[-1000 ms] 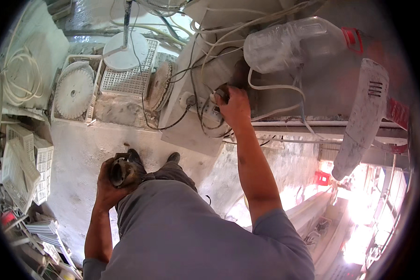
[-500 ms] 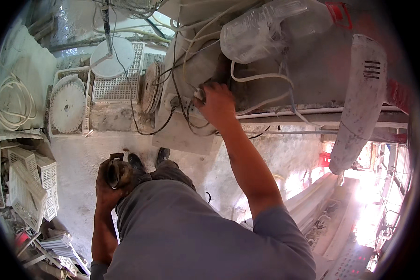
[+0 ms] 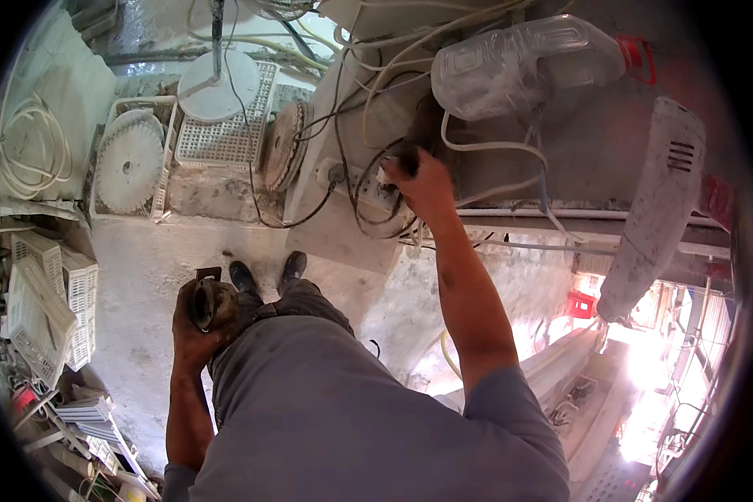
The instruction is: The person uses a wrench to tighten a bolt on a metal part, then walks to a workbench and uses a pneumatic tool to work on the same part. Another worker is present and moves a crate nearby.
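Observation:
My right hand reaches to a pale power strip on the dusty ledge. Its thumb and fingers are closed round a small whitish plug at the strip's right end; the fingertips are slightly blurred. A black plug sits in the strip's left part, with its dark cable looping down and left. Low at my left side, my left hand is wrapped round a dark, dirty tool with a hollow round end and a flat tab; its exact kind is unclear.
A clear plastic jug with a red cap lies beyond my right hand. Toothed discs lean in a white crate at far left. Loose cables hang over the ledge. White baskets are stacked at left; a long dusty casing stands at right.
My right hand has shifted slightly along the power strip, still pinching the small plug. The whole view has moved a little. My left hand keeps hold of the dark tool.

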A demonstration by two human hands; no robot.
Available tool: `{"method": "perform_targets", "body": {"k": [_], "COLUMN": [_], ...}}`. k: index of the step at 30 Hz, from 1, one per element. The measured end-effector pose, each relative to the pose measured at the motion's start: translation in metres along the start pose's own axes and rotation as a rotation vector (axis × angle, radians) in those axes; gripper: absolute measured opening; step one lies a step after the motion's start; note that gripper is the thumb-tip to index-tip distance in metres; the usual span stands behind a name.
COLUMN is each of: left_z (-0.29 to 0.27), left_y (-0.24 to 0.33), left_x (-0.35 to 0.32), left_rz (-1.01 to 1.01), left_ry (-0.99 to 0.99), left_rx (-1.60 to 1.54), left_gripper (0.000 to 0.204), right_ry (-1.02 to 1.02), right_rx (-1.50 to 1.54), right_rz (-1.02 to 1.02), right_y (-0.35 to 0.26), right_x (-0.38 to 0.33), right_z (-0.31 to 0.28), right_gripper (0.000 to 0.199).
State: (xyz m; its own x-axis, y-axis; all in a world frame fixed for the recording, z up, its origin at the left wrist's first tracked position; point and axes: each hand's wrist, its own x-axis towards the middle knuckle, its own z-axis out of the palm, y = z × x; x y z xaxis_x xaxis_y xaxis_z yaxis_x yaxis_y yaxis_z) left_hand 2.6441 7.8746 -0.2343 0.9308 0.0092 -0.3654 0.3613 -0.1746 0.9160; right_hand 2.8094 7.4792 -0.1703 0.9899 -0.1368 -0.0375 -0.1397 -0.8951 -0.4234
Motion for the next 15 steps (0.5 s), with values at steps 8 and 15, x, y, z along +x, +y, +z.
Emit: {"method": "perform_targets", "body": {"k": [8, 15], "left_z": [-0.003, -0.01], "left_y": [0.01, 0.011], "left_x": [-0.005, -0.012], "left_rz": [0.02, -0.021], "left_ry": [-0.044, -0.037], "left_rx": [0.048, 0.042], "left_gripper": [0.083, 0.08], "right_ry": [0.172, 0.339], "right_rx": [-0.066, -0.112], "right_rz": [-0.076, -0.223], "right_y": [-0.004, 0.004], "right_x": [0.036, 0.036], "right_z": [0.044, 0.041], "right_gripper": [0.034, 0.055]}}
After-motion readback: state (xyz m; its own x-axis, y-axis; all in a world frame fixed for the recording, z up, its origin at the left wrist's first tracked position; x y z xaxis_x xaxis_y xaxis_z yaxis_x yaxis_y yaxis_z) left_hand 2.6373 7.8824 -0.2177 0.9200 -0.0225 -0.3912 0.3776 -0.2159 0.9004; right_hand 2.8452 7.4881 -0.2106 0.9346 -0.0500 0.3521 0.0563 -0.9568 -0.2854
